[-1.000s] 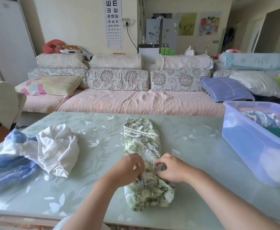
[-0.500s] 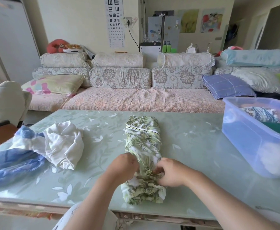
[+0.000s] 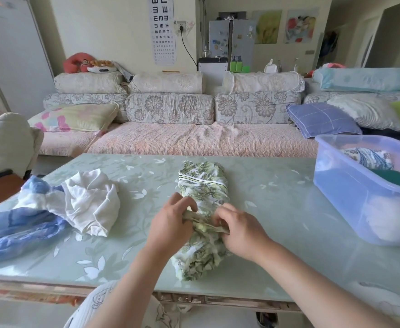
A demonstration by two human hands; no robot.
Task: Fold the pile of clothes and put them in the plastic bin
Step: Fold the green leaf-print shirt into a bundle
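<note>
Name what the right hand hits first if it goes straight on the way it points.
Beyond the leaf-print garment it pinches, the right hand would probably meet the left hand; depth is uncertain.

A home living room (cushioned sofa [image 3: 194,140], fridge [image 3: 232,41]).

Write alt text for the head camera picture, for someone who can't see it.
A person's left hand and right hand pinch a fold across a long leaf-print garment on a pale green table. A crumpled white garment and a blue cloth lie to its left; a plastic bin holding clothes stands at the right, a sofa behind.
</note>
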